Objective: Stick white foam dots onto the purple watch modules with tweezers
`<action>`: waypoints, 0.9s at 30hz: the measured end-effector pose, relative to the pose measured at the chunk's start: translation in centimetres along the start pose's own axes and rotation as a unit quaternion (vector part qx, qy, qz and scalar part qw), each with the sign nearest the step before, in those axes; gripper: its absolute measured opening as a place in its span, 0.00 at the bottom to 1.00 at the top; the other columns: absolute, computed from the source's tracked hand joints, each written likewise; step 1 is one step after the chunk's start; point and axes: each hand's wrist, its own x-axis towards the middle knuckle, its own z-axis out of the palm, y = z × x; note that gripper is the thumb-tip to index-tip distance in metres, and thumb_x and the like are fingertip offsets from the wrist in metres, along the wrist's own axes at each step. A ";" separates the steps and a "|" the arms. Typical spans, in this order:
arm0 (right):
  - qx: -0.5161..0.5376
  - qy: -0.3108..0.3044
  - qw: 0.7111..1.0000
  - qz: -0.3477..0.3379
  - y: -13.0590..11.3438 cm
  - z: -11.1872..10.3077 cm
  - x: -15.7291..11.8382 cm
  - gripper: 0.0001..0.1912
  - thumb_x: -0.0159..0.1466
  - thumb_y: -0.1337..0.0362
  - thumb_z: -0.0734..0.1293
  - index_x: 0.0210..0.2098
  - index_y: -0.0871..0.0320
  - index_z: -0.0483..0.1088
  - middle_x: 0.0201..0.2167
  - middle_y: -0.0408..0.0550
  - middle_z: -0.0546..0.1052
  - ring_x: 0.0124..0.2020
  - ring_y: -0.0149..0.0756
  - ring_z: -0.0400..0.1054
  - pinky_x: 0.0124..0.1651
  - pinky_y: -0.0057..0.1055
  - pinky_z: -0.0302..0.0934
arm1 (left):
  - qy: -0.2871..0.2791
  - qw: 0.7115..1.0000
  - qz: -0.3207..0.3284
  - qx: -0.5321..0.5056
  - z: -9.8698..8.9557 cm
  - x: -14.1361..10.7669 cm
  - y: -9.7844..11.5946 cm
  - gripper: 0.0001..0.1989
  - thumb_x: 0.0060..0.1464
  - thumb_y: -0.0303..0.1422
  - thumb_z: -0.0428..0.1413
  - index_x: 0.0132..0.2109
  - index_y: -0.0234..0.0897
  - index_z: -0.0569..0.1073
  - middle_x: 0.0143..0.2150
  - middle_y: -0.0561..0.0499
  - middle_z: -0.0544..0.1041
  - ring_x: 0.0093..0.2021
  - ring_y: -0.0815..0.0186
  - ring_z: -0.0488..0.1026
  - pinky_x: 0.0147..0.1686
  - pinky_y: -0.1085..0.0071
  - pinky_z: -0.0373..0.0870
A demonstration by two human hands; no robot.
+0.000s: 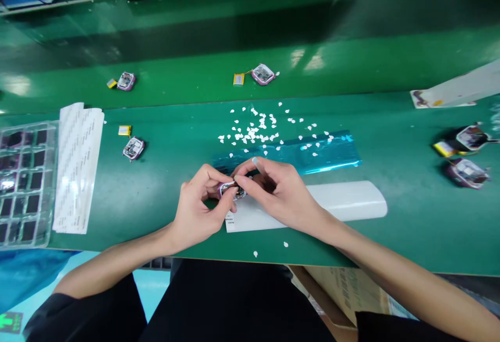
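A small purple-rimmed device with its circuit side exposed [233, 191] is pinched between the thumb and fingers of my left hand [203, 201]. My right hand [279, 193] meets it from the right, thumb and fingertips closed at its upper edge; whatever they hold there is too small to make out. Under both hands lies a white sheet [347, 200] with small print at its left end. Just beyond them is a shiny blue film strip [332, 154], and many small white tabbed pieces [252, 134] are scattered around and on it.
At the left are printed white strips [76, 175] and a clear compartment tray [29, 186]. Open devices with yellow batteries lie at left [133, 148], far left [126, 81], far middle [263, 74] and right [466, 173]. A white box [461, 88] is at the right.
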 end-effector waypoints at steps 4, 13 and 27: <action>0.012 0.035 0.999 -0.033 0.1 0.7 -0.1 0.10 0.68 0.59 0.67 0.34 0.59 0.70 0.31 0.43 0.75 0.18 0.22 0.57 0.21 0.25 0.52 | -0.014 1.000 0.016 0.018 0.0 0.1 -0.3 0.07 0.61 0.26 0.58 0.41 0.39 0.66 0.26 0.56 0.76 0.22 0.71 0.76 0.24 0.75 0.73; 0.003 0.111 0.975 -0.194 -0.7 -1.6 -0.1 0.26 0.76 0.53 0.54 0.29 0.57 0.73 0.29 0.47 0.75 0.26 0.31 0.67 0.29 0.33 0.64 | -0.020 0.996 0.020 0.080 -2.2 -1.2 3.1 0.04 0.61 0.28 0.60 0.44 0.36 0.75 0.39 0.47 0.85 0.26 0.70 0.78 0.26 0.74 0.76; 0.097 -0.101 0.986 0.094 0.4 -2.7 1.2 0.12 0.65 0.57 0.71 0.31 0.60 0.79 0.24 0.47 0.81 0.25 0.37 0.78 0.27 0.29 0.75 | -0.085 0.922 0.166 0.340 -1.7 -6.8 -1.5 0.13 0.61 0.20 0.55 0.47 0.40 0.65 0.50 0.44 0.83 0.56 0.57 0.77 0.48 0.59 0.73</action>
